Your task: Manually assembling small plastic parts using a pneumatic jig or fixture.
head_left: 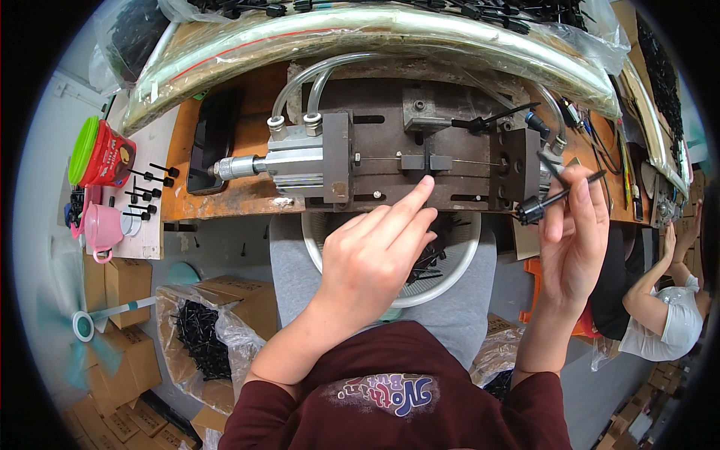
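My left hand [379,251] reaches to the middle of a metal fixture [367,187], its index finger stretched out and the others loosely bent. That fingertip is at the lower end of a thin black piece [427,156] standing in a small grey clamp block [442,163]; whether it touches cannot be told. Right of the fixture, my right hand [576,236] pinches black plastic stemmed parts [532,210] between thumb and fingers; thin stems stick out above. Another black stemmed part [480,122] lies at the fixture's upper bracket.
An air cylinder [296,161] with clear hoses stands left, near a phone [210,142]. A white basket [442,296] of black parts rests on my lap. Left are a red tub [112,155], a pink cup [103,229] and a fan [82,326]. A co-worker [664,311] sits far right.
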{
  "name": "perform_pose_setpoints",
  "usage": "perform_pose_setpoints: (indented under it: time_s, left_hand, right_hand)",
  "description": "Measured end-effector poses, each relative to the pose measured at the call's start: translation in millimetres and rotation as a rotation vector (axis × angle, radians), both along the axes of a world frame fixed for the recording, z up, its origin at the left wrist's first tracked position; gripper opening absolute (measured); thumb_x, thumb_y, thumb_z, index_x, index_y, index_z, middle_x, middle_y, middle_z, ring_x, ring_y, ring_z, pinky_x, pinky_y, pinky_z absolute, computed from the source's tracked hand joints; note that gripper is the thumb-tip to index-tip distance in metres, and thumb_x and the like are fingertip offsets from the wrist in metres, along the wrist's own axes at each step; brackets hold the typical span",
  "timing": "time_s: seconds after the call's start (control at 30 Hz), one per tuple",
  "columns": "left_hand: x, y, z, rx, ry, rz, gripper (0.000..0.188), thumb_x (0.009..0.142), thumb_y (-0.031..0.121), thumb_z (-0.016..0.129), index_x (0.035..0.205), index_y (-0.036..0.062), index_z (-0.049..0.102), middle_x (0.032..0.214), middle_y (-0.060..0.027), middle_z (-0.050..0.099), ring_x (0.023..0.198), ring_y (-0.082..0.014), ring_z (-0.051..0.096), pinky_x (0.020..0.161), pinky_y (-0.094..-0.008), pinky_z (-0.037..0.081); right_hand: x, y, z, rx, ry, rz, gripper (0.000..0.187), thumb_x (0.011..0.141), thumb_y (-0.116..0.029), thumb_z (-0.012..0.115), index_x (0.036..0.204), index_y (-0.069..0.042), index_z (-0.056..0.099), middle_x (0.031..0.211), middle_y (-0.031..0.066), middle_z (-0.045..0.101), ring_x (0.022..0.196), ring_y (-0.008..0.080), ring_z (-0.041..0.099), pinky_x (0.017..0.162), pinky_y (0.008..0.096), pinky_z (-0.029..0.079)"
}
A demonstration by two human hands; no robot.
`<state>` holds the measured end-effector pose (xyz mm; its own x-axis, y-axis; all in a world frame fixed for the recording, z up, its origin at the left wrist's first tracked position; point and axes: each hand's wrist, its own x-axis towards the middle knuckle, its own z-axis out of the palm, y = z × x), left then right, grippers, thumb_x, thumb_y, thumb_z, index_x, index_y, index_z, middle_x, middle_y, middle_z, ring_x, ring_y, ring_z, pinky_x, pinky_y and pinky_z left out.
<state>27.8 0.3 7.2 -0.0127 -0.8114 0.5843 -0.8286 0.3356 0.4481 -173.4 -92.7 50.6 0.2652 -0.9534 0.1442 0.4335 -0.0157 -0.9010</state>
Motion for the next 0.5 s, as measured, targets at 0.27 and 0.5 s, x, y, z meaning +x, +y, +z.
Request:
perform_pose_setpoints:
  time_s: [0.27,0.5]
  left_hand:
    - [-0.8,-11.8,6.3,0.036,-0.147,0.036,0.025,0.071,0.014,0.080,0.091,0.0038,0.071,0.117,-0.0089,0.070,0.068,-0.0154,0.066,0.061,-0.0257,0.049]
    - [4.5,-6.7,9.0,-0.068,-0.082,-0.063,0.029,0.070,0.014,0.080,0.097,0.0062,0.072,0.113,-0.0081,0.071,0.070,-0.0167,0.066,0.061,-0.0271,0.050]
  right_hand:
    - [3.4,19.0,-11.4,0.056,0.124,-0.027,0.018,0.096,-0.014,0.062,0.095,0.004,0.061,0.061,0.0102,0.060,0.032,0.0093,0.041,0.031,0.0201,0.030]
    - [12.8,30.4,-7.9,0.127,0.232,-0.106,0.014,0.096,-0.011,0.060,0.094,0.003,0.058,0.055,0.0098,0.058,0.033,0.0099,0.046,0.030,0.0198,0.030]
